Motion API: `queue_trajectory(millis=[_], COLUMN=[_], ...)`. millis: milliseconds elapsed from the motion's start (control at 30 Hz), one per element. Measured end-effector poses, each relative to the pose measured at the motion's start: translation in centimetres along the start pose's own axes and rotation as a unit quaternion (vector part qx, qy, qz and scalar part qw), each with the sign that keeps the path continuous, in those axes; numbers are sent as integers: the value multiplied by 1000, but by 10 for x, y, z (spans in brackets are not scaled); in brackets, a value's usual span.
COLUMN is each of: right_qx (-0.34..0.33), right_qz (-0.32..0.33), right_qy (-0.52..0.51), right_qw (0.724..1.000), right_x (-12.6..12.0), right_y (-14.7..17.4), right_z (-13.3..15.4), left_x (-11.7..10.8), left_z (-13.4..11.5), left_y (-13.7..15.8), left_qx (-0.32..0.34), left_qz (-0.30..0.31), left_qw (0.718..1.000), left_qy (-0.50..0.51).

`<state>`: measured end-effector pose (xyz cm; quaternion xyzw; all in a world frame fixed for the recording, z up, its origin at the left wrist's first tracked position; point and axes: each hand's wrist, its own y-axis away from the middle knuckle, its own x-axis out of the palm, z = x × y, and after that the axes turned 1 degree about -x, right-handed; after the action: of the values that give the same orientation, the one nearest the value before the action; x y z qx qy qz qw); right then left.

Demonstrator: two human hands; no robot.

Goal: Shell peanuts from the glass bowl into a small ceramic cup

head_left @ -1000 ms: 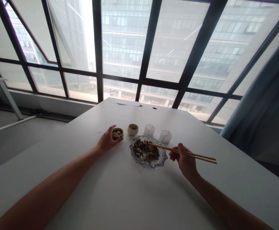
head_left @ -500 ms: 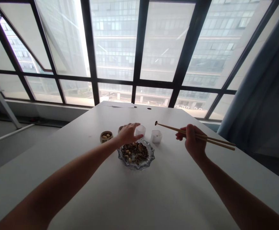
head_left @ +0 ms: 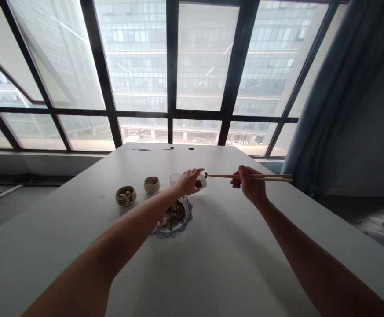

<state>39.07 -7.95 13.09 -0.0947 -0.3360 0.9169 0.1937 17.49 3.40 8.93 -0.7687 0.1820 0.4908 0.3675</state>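
Observation:
My left hand (head_left: pixel 188 182) is closed around a small translucent white cup (head_left: pixel 203 181), which is tilted and shows dark bits inside. In my right hand (head_left: pixel 250 182) is a pair of wooden chopsticks (head_left: pixel 274 177). Their tips pinch a small dark piece (head_left: pixel 206 175), probably a seed, close to the cup's rim. Under my left forearm stands a scalloped glass bowl (head_left: pixel 188 213) with dark striped seeds (head_left: pixel 175 213) and some pale nuts, partly hidden by the arm. A second translucent cup (head_left: pixel 173 178) is half covered behind my left hand.
Left of the bowl are a ceramic cup (head_left: pixel 126 201) with dark lettering, holding pale nuts, and a plain ceramic cup (head_left: pixel 151 188). Paper (head_left: pixel 145 146) lies at the far edge of the white table (head_left: pixel 211 264). Windows rise behind; a blue curtain (head_left: pixel 320 97) hangs right.
My left hand has moved right and taken hold of the right-hand translucent cup, tilting it. The chopsticks with the dark piece have come to the cup's rim. The view has turned right.

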Motion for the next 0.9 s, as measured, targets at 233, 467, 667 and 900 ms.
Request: queue_trajectory(millis=[233,467,667,900], right_qx=[6,-11,-3,0], right_qz=[57,96,11,41], right_qy=[21,78,34,-5], right_qw=[998,992,999,999], right_x=[9,12,11,27], right_y=[7,8,7,21], right_z=[-6,-16,1,23], left_x=[-3,-1,-1,-45], left_z=[-5,-7,-9,6], left_y=[10,6,-2,24], left_qx=[35,14,-41,-62], left_qz=[-35,-12,62,87], left_qw=[998,999,997,993], left_qy=[27,36,-18,-40])
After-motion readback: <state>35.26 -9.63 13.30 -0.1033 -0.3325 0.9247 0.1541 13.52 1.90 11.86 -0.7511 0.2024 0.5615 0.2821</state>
